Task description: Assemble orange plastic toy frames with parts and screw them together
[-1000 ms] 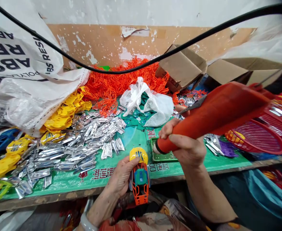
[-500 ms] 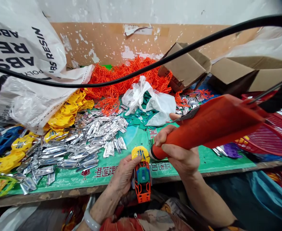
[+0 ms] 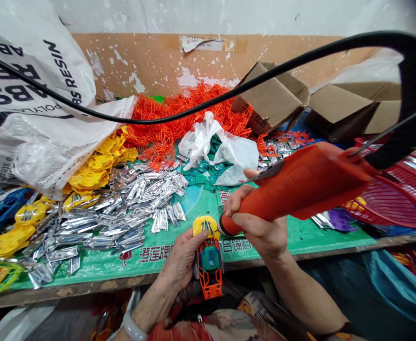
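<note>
My left hand (image 3: 183,258) grips a small toy car body (image 3: 210,260) with a yellow nose, a green middle part and an orange frame, held at the table's front edge. In my right hand (image 3: 259,227) is a red electric screwdriver (image 3: 293,182), fingers wrapped round its barrel. Its black-collared tip end meets the right side of the yellow nose; the bit itself is too small to make out. Left of the car lies a heap of silver plastic parts (image 3: 122,213), with yellow shells (image 3: 94,166) behind it.
A black cable (image 3: 179,116) arcs across the view. Tangled orange frames (image 3: 190,104) and a white plastic bag (image 3: 239,156) of green parts lie behind. Cardboard boxes (image 3: 279,99) and a red basket (image 3: 400,203) stand right; a large white sack (image 3: 33,128) is at left.
The screwdriver in my right hand has shifted slightly left and its collar now sits closer against the yellow nose. The cable has swung a little. My left hand keeps the car nearly still.
</note>
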A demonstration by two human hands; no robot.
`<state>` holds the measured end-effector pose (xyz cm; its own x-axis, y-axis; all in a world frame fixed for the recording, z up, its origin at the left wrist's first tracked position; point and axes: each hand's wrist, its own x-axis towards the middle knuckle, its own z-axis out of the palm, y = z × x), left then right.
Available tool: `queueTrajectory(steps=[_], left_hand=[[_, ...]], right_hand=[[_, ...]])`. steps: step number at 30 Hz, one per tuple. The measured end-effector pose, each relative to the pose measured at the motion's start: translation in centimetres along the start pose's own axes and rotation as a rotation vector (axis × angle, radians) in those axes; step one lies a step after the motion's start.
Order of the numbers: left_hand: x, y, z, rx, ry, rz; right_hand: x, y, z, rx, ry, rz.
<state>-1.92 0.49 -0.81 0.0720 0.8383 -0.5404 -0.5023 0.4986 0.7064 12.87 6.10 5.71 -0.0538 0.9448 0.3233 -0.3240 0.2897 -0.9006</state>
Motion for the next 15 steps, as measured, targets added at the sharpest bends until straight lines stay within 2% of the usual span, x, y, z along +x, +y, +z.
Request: queueTrajectory(steps=[15], left_hand=[[-0.14,-0.81,-0.19,0.009,0.034,0.050]], right_hand=[[-0.66,0.88,-0.17,-0.005,-0.027,-0.001]])
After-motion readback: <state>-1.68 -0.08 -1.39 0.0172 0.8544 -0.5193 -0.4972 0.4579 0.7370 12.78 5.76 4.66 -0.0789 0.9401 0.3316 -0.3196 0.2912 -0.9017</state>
